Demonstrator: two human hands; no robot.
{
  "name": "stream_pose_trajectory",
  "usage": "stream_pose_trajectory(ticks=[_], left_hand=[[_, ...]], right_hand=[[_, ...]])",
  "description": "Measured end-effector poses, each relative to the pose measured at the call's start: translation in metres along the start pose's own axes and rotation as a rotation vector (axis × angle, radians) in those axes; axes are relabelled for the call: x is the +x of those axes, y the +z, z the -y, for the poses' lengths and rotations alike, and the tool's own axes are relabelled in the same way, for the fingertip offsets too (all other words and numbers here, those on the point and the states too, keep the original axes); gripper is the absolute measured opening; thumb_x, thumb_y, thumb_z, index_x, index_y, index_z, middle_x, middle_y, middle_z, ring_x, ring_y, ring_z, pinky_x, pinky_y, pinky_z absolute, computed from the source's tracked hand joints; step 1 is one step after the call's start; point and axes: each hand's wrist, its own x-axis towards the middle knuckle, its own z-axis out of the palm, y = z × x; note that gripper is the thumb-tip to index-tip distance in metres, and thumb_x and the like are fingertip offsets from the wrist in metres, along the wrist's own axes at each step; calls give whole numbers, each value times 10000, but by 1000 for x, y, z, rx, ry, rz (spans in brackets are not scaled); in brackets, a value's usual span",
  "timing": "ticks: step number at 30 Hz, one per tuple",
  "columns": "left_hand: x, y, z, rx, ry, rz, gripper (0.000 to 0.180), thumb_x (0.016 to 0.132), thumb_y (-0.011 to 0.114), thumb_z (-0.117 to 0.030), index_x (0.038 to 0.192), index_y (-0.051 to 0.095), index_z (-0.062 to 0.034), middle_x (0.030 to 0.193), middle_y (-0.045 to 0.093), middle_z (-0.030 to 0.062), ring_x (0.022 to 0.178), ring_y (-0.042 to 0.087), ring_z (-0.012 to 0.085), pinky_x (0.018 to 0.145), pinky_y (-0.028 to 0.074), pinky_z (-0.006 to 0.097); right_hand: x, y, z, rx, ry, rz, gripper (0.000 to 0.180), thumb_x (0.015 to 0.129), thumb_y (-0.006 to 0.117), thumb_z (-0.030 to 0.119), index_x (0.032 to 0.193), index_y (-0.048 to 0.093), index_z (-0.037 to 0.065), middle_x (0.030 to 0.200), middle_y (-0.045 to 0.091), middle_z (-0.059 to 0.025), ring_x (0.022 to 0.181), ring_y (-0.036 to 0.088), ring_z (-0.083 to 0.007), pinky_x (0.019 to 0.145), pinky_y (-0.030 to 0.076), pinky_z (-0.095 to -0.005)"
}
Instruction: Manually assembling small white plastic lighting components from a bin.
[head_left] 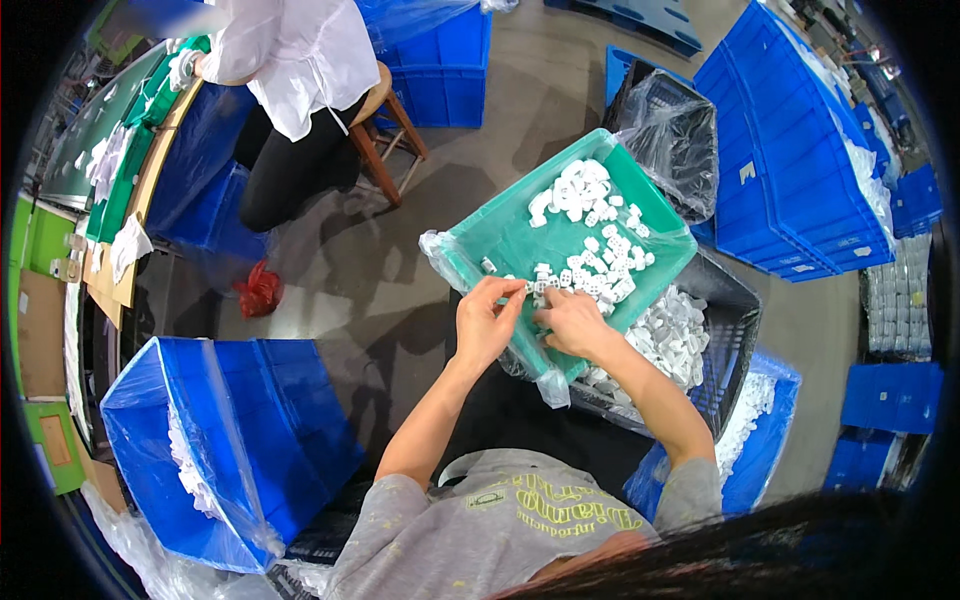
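A green bin (490,240) lined with clear plastic is tilted in front of me, with many small white block-like pieces (585,190) loose inside it. Over its near left side, my left hand (488,318) is closed, thumb and forefinger pinching one small white piece at their tips. Right beside it, my right hand (575,322) reaches down into the near edge of the pile with bent fingers. Whatever its fingertips hold is hidden and slightly blurred.
Under the green bin stands a black crate (735,330) of white parts. A lined blue bin (270,440) is at near left, and large blue bins (790,180) stand at right. A person (300,70) sits on a wooden stool (385,150) at a workbench. A red bag (259,290) lies on the floor.
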Motion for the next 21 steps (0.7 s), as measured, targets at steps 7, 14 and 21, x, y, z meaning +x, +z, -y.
stream_pose_trajectory(ticks=[7,14,21], left_hand=[[0,-7,-5,160,62,3,107,781,602,-34,880,642,-28,827,613,83,696,602,151,556,475,241],[4,3,-8,151,206,-13,101,750,614,-4,848,628,-23,762,599,79,622,597,184,534,470,259],[8,3,-13,97,188,21,122,765,597,16,882,626,2,743,600,93,657,604,168,582,489,249]], right_hand=[[3,-32,-39,51,102,-274,220,647,688,153,852,627,100,848,513,-70,815,552,-240,687,427,-376],[75,-38,-82,5,447,-699,256,696,667,261,859,626,68,846,569,-84,769,573,-265,654,448,-381],[92,-29,-93,131,572,-654,164,701,635,210,752,612,56,795,577,-111,722,585,-285,632,457,-400]])
